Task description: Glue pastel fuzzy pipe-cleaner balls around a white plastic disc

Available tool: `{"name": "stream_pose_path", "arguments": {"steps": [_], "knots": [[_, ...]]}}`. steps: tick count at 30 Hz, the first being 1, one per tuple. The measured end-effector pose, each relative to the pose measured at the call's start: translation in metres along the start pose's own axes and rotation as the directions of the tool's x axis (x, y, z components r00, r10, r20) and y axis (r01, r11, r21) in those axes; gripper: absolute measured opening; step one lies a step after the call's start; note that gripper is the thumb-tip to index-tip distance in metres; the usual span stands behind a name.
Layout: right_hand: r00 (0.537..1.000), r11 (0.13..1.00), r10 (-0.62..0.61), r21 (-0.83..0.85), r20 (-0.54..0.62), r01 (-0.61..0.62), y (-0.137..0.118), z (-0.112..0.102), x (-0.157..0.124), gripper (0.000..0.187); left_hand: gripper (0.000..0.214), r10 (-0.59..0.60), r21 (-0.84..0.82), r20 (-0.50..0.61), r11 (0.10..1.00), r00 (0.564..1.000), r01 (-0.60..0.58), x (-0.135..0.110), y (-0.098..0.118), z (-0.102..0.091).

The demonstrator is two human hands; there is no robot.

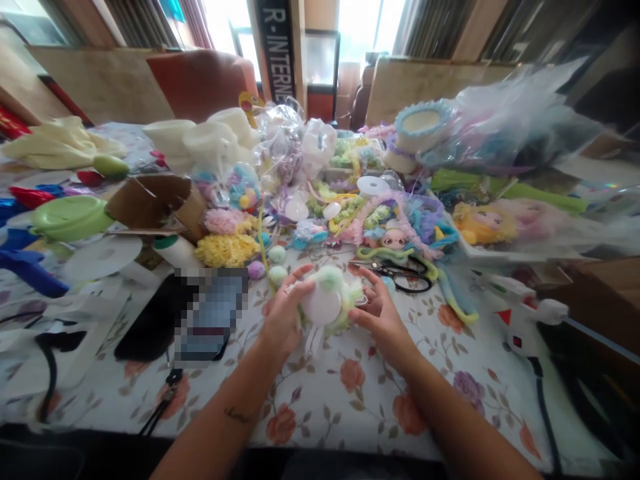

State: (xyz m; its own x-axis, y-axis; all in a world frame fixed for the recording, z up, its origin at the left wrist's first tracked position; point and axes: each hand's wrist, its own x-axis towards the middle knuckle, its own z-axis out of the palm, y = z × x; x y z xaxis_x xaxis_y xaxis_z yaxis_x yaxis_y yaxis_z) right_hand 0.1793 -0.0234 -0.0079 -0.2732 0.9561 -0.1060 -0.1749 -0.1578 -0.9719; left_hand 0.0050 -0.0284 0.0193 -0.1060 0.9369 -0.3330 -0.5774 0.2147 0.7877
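Note:
Between my two hands, above the table, is a small fluffy craft piece (323, 303). It has a flat white round disc facing me, a pale green pompom (330, 277) at its top and yellow-green fuzz round the edge. A white strip hangs below it. My left hand (286, 313) grips the left side, thumb on the disc's edge. At the right side, my right hand (379, 308) has its thumb and curled fingers on the fuzzy rim, near a thin white loop. Some fingertips are hidden behind the piece. Black-handled scissors (410, 275) lie just beyond my right hand.
Loose pompoms (277, 255) and a fuzzy yellow-green stem (453, 300) lie nearby. A glue gun (525, 310) stands right; phones (155, 320) lie left. Behind are a cardboard box (155, 203), doll-face pieces (395, 238), a white spool (373, 185) and plastic bags (500, 133).

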Motion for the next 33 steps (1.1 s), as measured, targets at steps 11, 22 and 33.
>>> {"name": "stream_pose_path", "arguments": {"steps": [11, 22, 33], "knots": [[1.0, 0.997, -0.001, 0.072, 0.025, -0.001, -0.004, 0.002, 0.001, 0.088, 0.053, -0.086, -0.03, -0.018, 0.996, 0.996, 0.085, 0.003, -0.002, -0.003], [0.849, 0.928, -0.368, -0.205, -0.38, 0.31, -0.002, -0.007, 0.002, 0.047, 0.06, -0.05, -0.073, 0.018, 0.996, 0.999, 0.051, 0.007, -0.006, -0.005], [0.732, 0.929, -0.37, -0.214, -0.573, 0.302, -0.018, -0.027, 0.012, 0.033, 0.054, -0.108, -0.047, -0.113, 0.994, 0.988, 0.103, 0.008, 0.004, -0.002]]}}
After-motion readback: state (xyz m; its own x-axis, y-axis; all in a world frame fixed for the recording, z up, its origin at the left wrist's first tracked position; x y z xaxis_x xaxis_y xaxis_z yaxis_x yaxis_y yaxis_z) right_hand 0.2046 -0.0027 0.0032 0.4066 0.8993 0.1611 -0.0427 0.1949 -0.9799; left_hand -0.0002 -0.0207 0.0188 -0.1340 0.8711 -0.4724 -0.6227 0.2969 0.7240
